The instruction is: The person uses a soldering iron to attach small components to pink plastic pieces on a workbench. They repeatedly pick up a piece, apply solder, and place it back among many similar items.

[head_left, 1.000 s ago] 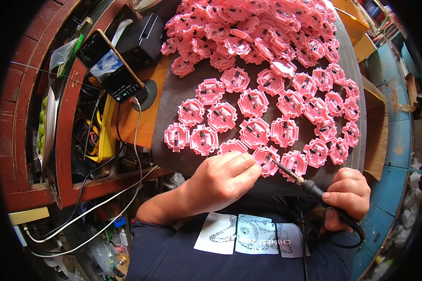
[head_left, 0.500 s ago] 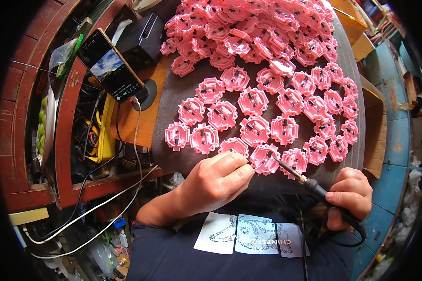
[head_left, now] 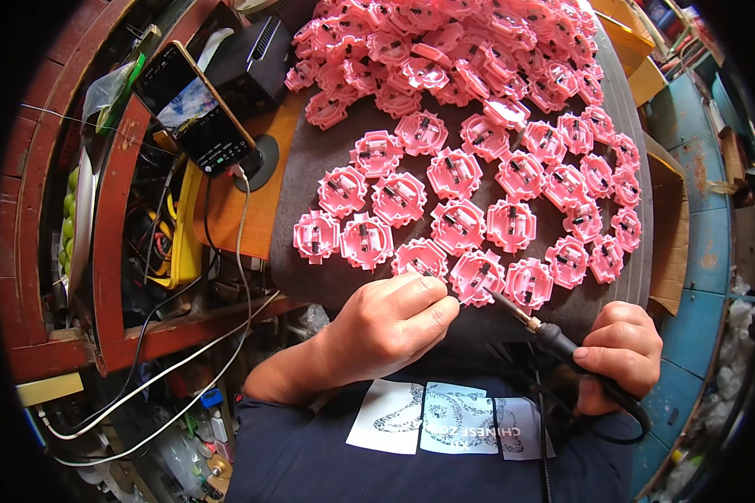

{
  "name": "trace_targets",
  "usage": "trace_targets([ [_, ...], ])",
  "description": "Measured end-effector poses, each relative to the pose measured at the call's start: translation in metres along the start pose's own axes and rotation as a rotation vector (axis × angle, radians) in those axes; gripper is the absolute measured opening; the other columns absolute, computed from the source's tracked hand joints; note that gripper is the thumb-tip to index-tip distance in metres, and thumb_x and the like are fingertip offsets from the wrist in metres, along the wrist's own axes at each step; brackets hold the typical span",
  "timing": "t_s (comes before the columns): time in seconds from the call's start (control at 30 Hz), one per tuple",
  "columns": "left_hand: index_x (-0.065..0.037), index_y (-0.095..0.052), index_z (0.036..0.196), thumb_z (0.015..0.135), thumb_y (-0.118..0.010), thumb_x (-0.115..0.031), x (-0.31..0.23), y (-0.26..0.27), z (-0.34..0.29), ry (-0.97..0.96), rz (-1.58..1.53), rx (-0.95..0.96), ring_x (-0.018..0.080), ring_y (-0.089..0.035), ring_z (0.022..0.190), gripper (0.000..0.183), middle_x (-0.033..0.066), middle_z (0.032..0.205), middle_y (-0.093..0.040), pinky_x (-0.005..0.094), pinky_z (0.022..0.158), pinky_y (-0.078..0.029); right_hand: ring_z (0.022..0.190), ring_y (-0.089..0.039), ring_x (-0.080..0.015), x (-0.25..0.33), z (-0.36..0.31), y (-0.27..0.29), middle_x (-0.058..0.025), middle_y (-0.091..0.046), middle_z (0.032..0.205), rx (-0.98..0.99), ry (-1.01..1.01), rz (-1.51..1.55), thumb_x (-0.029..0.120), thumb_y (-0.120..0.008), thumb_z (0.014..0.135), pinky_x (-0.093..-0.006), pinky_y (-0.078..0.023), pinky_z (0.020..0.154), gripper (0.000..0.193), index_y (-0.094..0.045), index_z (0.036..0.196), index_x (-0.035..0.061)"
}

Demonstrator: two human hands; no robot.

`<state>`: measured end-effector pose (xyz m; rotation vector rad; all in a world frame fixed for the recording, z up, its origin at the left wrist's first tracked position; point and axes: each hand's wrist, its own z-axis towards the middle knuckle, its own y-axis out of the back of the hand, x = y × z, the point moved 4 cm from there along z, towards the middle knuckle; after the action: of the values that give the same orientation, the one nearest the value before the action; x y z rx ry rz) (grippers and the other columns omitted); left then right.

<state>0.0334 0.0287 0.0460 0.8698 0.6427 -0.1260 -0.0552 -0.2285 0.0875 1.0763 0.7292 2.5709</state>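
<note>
Closest in is a dark shirt [head_left: 310, 461] with white patches [head_left: 460, 419] on the front. A black cord [head_left: 538, 394] hangs down over it. The right hand [head_left: 621, 356] is next, off the near right corner of the tabletop. Its fingers are wrapped tight around the dark handle of a soldering iron [head_left: 558, 339]. The iron slants up and to the left, with its thin metal tip over the near edge of the tabletop [head_left: 310, 285].

The left hand [head_left: 398, 323] is at the near edge too, left of the tip. Its thumb and fingers are curled together. I cannot tell if they pinch something thin.

Between the hands, near the middle of the near edge, a pink part [head_left: 476, 278] lies flat with black bits inside. The iron's tip is at its right side, but I cannot tell if they touch. The left fingertips are just beside it.

One pink piece [head_left: 419, 258] sits to its left, partly behind the left hand, and another pink piece [head_left: 529, 283] sits to its right. More like them lie in loose rows [head_left: 453, 173] across the tabletop.

Past the left edge, a phone [head_left: 195, 109] leans on a round black stand [head_left: 264, 163] on orange wood [head_left: 256, 222]. A cardboard box [head_left: 669, 235] is by the right edge.

At the far edge is a big pink pile [head_left: 453, 50]. A black box [head_left: 256, 71] is near the far left corner.
</note>
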Motion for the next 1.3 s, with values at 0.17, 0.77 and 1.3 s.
trace_targets([
  [0.17, 0.001, -0.068, 0.103, 0.073, -0.079, 0.009, 0.000, -0.001, 0.000, 0.007, -0.006, 0.027, 0.0270, -0.066, 0.075, 0.032, 0.0110, 0.094, -0.062, 0.0365, 0.063, -0.055, 0.053, -0.055, -0.0212, 0.000, 0.000, 0.000, -0.0081, -0.066, 0.071, 0.009, 0.017, 0.016, 0.010, -0.075, 0.069, -0.0342, -0.043, 0.050, 0.032, -0.072, 0.099, 0.0012],
  [0.77, 0.001, -0.068, 0.102, 0.073, -0.080, 0.009, 0.001, 0.004, -0.001, 0.025, 0.055, -0.030, 0.0272, -0.068, 0.074, 0.032, 0.0106, 0.091, -0.064, 0.0363, 0.062, -0.056, 0.054, -0.056, -0.0216, 0.001, 0.000, -0.002, -0.0102, -0.065, 0.073, -0.041, -0.009, 0.030, 0.011, -0.076, 0.069, -0.0335, -0.043, 0.048, 0.032, -0.072, 0.099, 0.0011],
  [1.3, 0.001, -0.068, 0.100, 0.074, -0.079, 0.006, 0.005, -0.001, -0.001, 0.015, 0.064, -0.049, 0.0260, -0.066, 0.074, 0.029, 0.0093, 0.090, -0.063, 0.0360, 0.062, -0.055, 0.051, -0.056, -0.0206, 0.003, 0.009, -0.011, -0.0095, -0.065, 0.072, -0.036, -0.034, -0.036, 0.008, -0.075, 0.066, -0.0332, -0.041, 0.047, 0.033, -0.072, 0.098, 0.0023],
])
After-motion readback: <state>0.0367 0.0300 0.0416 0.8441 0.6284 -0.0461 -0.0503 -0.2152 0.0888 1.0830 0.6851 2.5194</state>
